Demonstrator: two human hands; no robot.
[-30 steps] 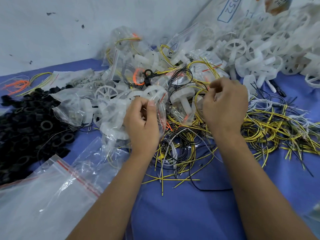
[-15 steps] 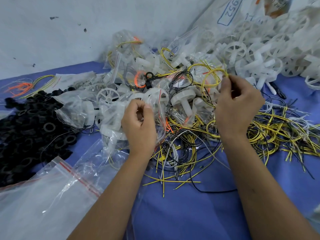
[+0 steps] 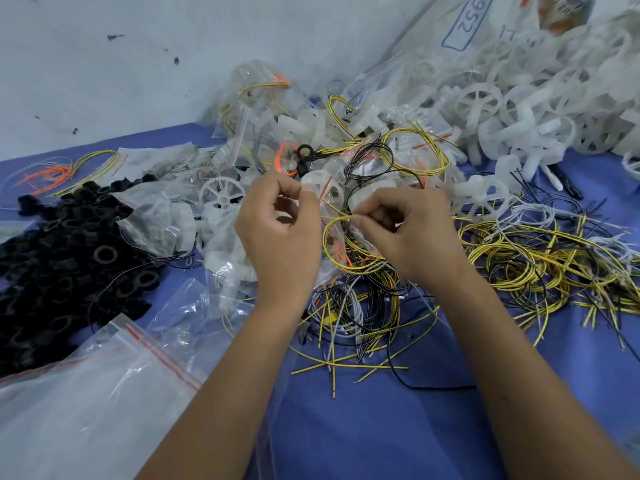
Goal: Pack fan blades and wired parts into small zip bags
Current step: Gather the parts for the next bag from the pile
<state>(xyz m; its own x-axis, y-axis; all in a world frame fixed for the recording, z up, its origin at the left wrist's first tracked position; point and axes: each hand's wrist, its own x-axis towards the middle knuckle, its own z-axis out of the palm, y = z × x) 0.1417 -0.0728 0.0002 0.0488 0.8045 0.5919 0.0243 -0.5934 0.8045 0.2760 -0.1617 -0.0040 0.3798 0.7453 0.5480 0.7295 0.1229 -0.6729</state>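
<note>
Head view shows both hands raised over the middle of a blue cloth [image 3: 363, 438]. Left hand [image 3: 280, 233] has thumb and forefinger curled together, pinching the top edge of a small clear zip bag [image 3: 327, 216] with a thin red strip. Right hand [image 3: 412, 230] pinches one thin yellow wire [image 3: 337, 237], bent into a round loop, at the mouth of that bag; its other fingers are curled in. Whether the loop is already partly inside the bag I cannot tell. Just below and to the right of the hands lies a tangle of loose wires [image 3: 519, 258], yellow, black and white, too many to count. White plastic fan wheels [image 3: 485, 102] with spokes are heaped at the back right, filled bags [image 3: 256, 109] behind the hands. Black rubber rings [image 3: 62, 251] form a pile on the left, and a large empty zip bag [image 3: 90, 403] lies glossy and crumpled at the near left.
</note>
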